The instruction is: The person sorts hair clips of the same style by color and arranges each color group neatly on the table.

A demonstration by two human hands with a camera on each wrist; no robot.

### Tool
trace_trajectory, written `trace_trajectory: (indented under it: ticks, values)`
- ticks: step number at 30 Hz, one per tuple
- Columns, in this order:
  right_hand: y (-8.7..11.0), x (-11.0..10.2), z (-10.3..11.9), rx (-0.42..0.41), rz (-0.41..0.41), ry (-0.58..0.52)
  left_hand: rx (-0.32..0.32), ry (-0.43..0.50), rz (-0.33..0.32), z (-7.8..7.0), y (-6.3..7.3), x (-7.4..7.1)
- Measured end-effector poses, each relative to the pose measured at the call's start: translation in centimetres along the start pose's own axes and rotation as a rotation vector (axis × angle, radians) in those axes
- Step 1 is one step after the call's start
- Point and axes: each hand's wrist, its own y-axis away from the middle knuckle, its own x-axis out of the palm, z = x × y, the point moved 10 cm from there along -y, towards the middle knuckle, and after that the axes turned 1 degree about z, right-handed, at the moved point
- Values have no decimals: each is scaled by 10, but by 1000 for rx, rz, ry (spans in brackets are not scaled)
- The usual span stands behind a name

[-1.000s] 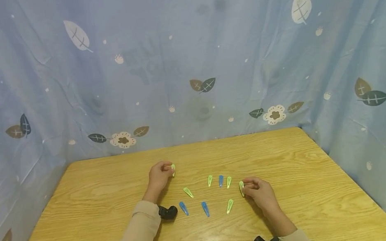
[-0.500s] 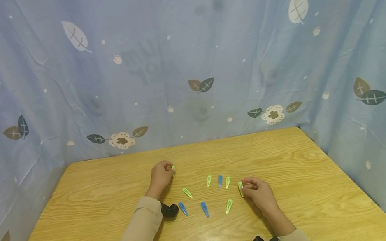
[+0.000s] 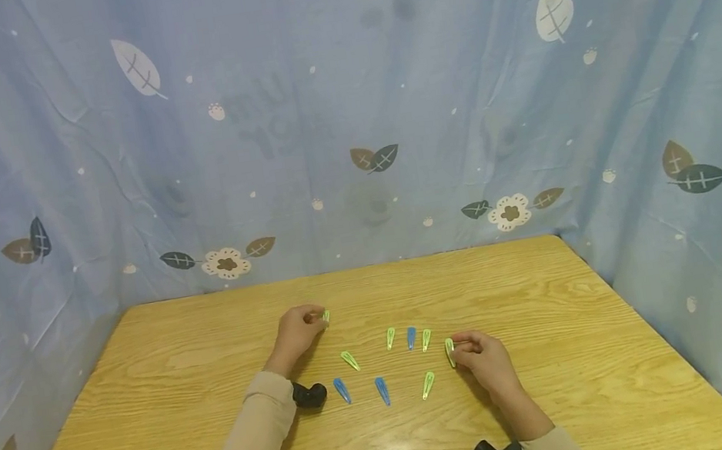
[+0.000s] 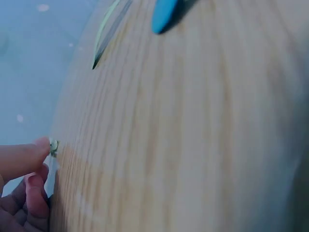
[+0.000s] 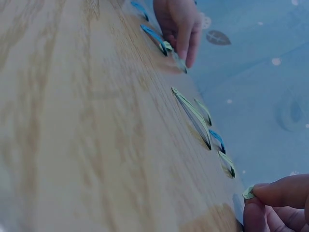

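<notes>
My left hand (image 3: 296,332) pinches a light green snap hair clip (image 3: 326,316) between thumb and fingers, toward the far side of the table. Only a small end of that clip shows past the fingertips in the left wrist view. At the right of the scattered clips, my right hand (image 3: 486,362) pinches another green hair clip (image 3: 451,351) by its side, its wide end pointing away from me. In the right wrist view, just the tip of this green clip (image 5: 248,193) sticks out from thumb and finger.
Between the hands lie several green and blue hair clips. A far row has a blue clip (image 3: 411,338) between two green ones. Nearer are a green clip (image 3: 428,385), two blue clips, one at the centre (image 3: 383,391), and a left green clip (image 3: 350,360). A patterned curtain (image 3: 343,103) hangs behind the table.
My left hand has shifted and turned slightly, and its fingers cover more of the green clip. The right hand and the clips on the table stay in place.
</notes>
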Motion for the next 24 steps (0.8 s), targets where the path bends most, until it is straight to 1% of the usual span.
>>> trace_trajectory:
  ticks: [4,7,13,15,18,21,24]
  values:
    - [0,-1,1,4,5,8,-1,16,30,6,0,3]
    - [0,0,2,7,11,10,-10,34,39,8,-1,4]
    - [1,-3,4,14,3,18,-41,71,35,8,-2,4]
    - [1,-4,4,19,4,6,-46,76,23,8,-3,3]
    - [0,-4,3,25,10,-11,-74,90,13,9,-3,3]
    - [-1,-3,1,29,11,-21,-89,101,10,10,-3,3]
    - [0,-2,1,33,13,-22,-92,115,9,12,-3,3]
